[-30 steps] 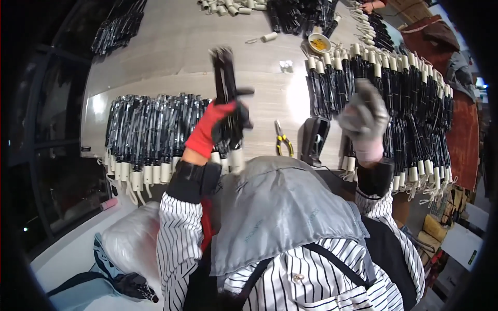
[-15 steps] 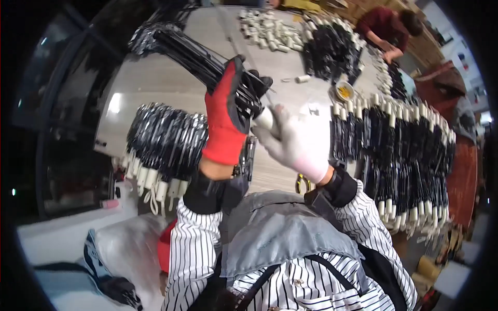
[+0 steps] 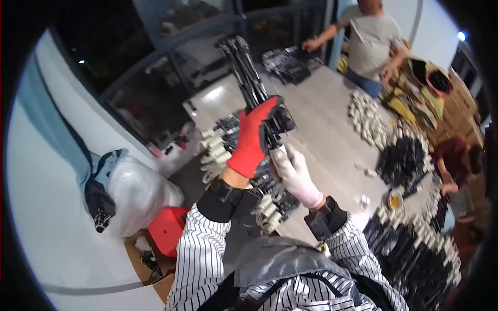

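Note:
My left hand [image 3: 251, 139], in a red and black glove, is closed around a folded umbrella frame [image 3: 246, 70] with slim black ribs. The ribs point up and away from me, a little to the left. Below, my right hand [image 3: 296, 179], in a white glove, has its fingers wrapped round the frame's white handle end [image 3: 279, 150], which they mostly hide. Under my arms, more black frames with white handles [image 3: 268, 212] lie at the table's near left edge.
Many frames [image 3: 410, 254] lie in rows at right, beside a bowl of small yellow pieces [image 3: 395, 200]. Loose white handles [image 3: 367, 118] are heaped farther back. One person [image 3: 373, 46] stands at the far side; another [image 3: 452, 161] works at right. A red box [image 3: 169, 230] is at left.
My view has swung left, so the table now lies farther right and the standing person shows. The frame has tipped more upright; both hands keep their grip on it.

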The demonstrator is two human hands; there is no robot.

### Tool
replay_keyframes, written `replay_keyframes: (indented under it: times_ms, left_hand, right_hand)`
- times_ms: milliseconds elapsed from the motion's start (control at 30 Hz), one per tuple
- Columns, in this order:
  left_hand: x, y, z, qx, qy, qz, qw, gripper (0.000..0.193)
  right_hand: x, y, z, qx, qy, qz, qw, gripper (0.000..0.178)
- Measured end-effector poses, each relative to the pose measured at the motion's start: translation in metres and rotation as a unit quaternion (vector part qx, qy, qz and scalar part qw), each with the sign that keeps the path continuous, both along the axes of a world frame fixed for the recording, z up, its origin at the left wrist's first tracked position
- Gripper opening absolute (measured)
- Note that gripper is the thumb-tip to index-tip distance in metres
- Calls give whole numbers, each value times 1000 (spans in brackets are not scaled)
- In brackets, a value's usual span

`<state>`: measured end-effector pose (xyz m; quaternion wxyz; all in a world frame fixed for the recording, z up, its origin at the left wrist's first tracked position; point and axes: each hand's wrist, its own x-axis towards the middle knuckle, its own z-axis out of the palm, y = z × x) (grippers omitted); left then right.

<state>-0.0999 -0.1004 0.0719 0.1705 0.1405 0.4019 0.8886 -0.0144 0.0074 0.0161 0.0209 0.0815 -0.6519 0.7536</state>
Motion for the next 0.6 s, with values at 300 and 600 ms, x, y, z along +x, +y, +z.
replay_keyframes:
  times_ms: [300, 600]
  left_hand:
    - [18, 2, 8, -70, 108, 157, 979, 23]
    - [50, 22, -13, -199, 199, 295, 913, 29]
  right_hand:
    - [-43, -18, 24, 140, 336, -154, 918, 20]
    - [-35, 1, -28, 43, 215, -45, 975, 24]
